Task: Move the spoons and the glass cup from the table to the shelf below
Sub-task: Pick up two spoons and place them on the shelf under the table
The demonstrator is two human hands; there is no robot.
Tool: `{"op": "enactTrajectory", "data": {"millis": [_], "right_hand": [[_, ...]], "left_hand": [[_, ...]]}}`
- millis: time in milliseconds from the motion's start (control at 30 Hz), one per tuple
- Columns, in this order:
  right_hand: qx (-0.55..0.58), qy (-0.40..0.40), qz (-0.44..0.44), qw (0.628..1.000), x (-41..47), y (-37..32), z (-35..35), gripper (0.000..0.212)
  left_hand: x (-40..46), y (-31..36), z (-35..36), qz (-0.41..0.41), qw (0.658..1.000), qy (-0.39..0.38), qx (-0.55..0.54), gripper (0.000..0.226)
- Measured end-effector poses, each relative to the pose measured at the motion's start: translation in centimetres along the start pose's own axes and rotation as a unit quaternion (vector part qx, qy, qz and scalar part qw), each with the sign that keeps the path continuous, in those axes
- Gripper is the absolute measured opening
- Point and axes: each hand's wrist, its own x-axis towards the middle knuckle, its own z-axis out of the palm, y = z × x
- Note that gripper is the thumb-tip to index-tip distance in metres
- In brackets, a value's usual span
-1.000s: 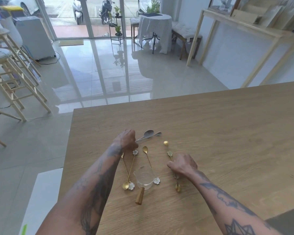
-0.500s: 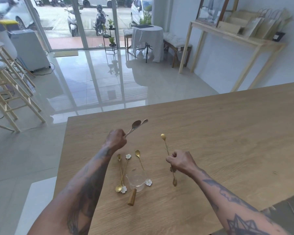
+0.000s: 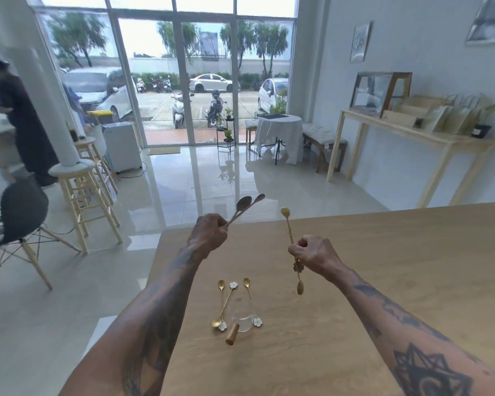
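Observation:
My left hand (image 3: 207,234) is raised above the wooden table (image 3: 383,281) and grips two silver spoons (image 3: 245,205) by their handles, bowls pointing up and away. My right hand (image 3: 312,254) is also lifted and holds two gold spoons (image 3: 287,221), one sticking up, the other hanging down below the fist. Three gold spoons with white flower ends (image 3: 226,301) lie on the table near its left edge. Beside them stands the glass cup (image 3: 243,317) with a wooden handle. No shelf is visible.
A dark chair (image 3: 20,221) and wooden stools (image 3: 83,195) stand on the tiled floor to the left. A person in dark clothes (image 3: 20,124) stands at far left. A wooden console table (image 3: 412,138) runs along the right wall.
Both hands have lifted their spoons off the table and risen higher. My view has tilted up, showing more of the room and window.

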Motion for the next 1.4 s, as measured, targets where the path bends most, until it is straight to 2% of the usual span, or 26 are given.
{"op": "enactTrajectory", "data": {"millis": [267,500,767,1033,1100,1167,1267,1400], "right_hand": [[0.061,-0.020,-0.092,0.994,-8.0,-2.4,-3.4,0.013],[0.066,-0.047,-0.121,0.989,-15.8,-0.5,-4.0,0.018],[0.059,-0.087,-0.072,0.992,-22.4,4.0,-2.2,0.020],[0.007,-0.133,0.004,0.991,-26.7,9.3,1.8,0.020],[-0.013,-0.148,0.026,0.989,-27.7,10.6,3.2,0.027],[-0.016,-0.172,0.039,0.984,-28.7,12.0,4.8,0.032],[-0.027,-0.192,0.042,0.980,-30.1,13.9,7.3,0.030],[-0.070,-0.211,0.049,0.974,-31.4,15.7,10.5,0.031]], "left_hand": [[-10.2,4.8,-5.6,-0.023,0.997,0.075,-0.014,0.019],[-20.6,6.3,-5.6,-0.056,0.992,0.103,-0.050,0.016],[-30.7,3.0,-0.7,-0.156,0.976,0.076,-0.134,0.020],[-39.9,-3.4,4.9,-0.247,0.954,0.054,-0.160,0.020],[-42.1,-5.0,5.9,-0.256,0.952,0.044,-0.160,0.017],[-44.1,-6.5,6.9,-0.276,0.945,0.033,-0.173,0.004],[-46.6,-8.8,8.9,-0.310,0.932,0.025,-0.188,0.014],[-49.1,-11.2,11.4,-0.339,0.920,0.005,-0.195,0.003]]}}
